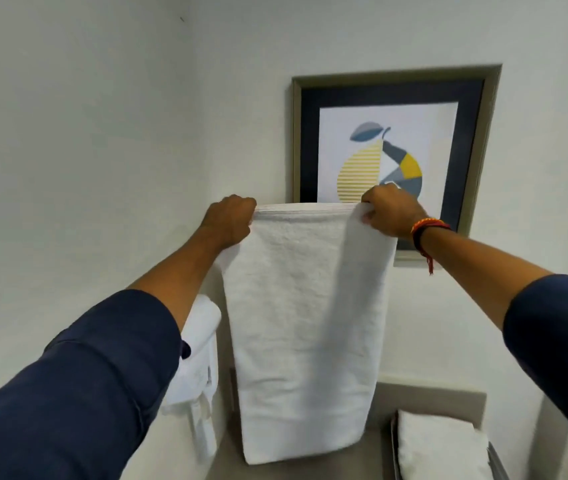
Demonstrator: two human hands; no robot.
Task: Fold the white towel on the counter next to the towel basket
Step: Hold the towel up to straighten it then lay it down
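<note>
Sleeved forearms lead to my left hand [230,220] and right hand [391,211], each grip pinching the white towel's [305,327] top corners; long axis hangs toward 6 o'clock, probably above the table [227,459].

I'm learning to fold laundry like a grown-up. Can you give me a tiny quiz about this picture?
1. True or false: the white towel is lying flat on the counter.
2. What grips the towel's top corners? A) only the left hand B) both the left hand and the right hand C) neither
3. Fill in: the framed picture on the wall behind the towel shows a ____.

Key:
1. False. It hangs straight down, held up in the air.
2. B. Each hand pinches one top corner.
3. Pear, drawn in yellow and grey.
</note>
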